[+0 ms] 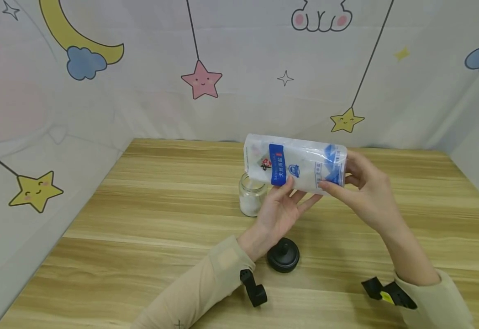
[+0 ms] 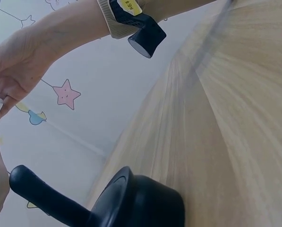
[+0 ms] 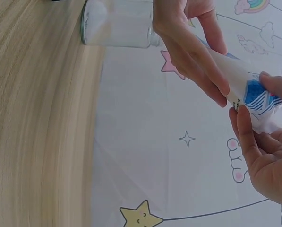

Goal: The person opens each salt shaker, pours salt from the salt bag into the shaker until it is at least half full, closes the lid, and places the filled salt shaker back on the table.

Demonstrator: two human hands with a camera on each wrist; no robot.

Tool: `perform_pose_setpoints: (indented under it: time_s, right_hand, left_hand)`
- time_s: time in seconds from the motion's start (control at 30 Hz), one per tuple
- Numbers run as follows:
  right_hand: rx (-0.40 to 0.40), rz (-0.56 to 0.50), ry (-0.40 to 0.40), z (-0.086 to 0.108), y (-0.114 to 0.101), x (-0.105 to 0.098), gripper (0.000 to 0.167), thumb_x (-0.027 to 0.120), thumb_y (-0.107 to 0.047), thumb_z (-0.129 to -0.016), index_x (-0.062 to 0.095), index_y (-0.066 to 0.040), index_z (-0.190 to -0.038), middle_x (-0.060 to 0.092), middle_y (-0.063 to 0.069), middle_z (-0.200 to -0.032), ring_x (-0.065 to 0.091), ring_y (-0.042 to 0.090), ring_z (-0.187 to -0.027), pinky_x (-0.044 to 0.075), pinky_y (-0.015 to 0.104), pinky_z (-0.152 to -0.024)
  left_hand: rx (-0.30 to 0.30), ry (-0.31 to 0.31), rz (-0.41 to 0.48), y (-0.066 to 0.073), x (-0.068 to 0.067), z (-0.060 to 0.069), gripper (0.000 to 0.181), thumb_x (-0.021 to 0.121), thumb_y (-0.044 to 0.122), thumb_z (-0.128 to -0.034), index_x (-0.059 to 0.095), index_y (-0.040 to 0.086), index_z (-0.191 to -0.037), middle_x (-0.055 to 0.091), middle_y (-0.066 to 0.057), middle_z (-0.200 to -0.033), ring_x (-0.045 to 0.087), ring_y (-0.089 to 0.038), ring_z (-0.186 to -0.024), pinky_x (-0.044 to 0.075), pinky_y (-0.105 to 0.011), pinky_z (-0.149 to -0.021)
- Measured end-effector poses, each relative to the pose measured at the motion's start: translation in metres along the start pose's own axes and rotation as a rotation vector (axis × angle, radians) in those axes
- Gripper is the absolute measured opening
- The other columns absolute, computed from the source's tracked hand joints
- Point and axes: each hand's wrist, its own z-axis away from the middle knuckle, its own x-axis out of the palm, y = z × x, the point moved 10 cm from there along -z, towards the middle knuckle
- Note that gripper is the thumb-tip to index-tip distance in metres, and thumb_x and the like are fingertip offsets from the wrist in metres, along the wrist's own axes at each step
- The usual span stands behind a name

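Observation:
A white and blue bag of salt [image 1: 305, 169] lies on its side in the air, its left end above the mouth of a glass jar [image 1: 250, 201]. White grains fill part of the jar. My left hand [image 1: 278, 214] holds the bag from below, thumb on its front and fingers beneath. At the bag's right end, my right hand [image 1: 371, 192] grips it between thumb and fingers. The right wrist view shows both hands on the bag [image 3: 259, 97], with the jar [image 3: 119, 26] standing apart. Whether grains are falling cannot be made out.
A black lid with a knob [image 1: 283, 256] lies on the wooden table [image 1: 140, 228], close to my left forearm. Behind the table hangs a white cloth [image 1: 247, 109] printed with stars and a moon. Black wrist cameras are strapped at both sleeves.

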Motion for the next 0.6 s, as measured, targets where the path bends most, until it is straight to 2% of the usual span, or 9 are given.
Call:
perform_pose_setpoints:
  time_s: [0.23, 0.43, 0.6]
  right_hand:
    - [0.03, 0.011, -0.031, 0.0002, 0.0035, 0.0008, 0.065, 0.077, -0.002, -0.078, 0.048, -0.01, -0.137, 0.058, -0.018, -0.112, 0.06, -0.001, -0.09, 0.05, 0.008, -0.074]
    - [0.071, 0.017, -0.057, 0.0003, 0.0069, 0.0019, 0.066, 0.077, -0.006, -0.079, 0.047, -0.013, -0.138, 0.058, -0.014, -0.115, 0.061, -0.003, -0.095, 0.054, 0.013, -0.072]
    - [0.063, -0.014, -0.057, -0.0002, 0.0055, 0.0021, 0.066, 0.076, -0.003, -0.079, 0.047, -0.012, -0.138, 0.057, -0.014, -0.116, 0.061, -0.002, -0.097, 0.055, 0.014, -0.072]
  left_hand:
    - [0.019, -0.014, 0.008, 0.0015, 0.0, -0.0003, 0.042, 0.043, 0.016, -0.1021, 0.042, 0.029, -0.142, 0.045, 0.001, -0.146, 0.054, -0.013, -0.122, 0.034, -0.049, -0.115]
    - [0.027, -0.027, 0.015, 0.0017, 0.0006, -0.0007, 0.044, 0.042, 0.012, -0.1014, 0.04, 0.028, -0.142, 0.044, 0.001, -0.147, 0.052, -0.013, -0.123, 0.033, -0.049, -0.116]
    - [0.024, -0.025, 0.017, 0.0014, 0.0011, 0.0001, 0.045, 0.042, 0.01, -0.1007, 0.04, 0.028, -0.142, 0.044, 0.002, -0.146, 0.051, -0.014, -0.123, 0.033, -0.049, -0.116]
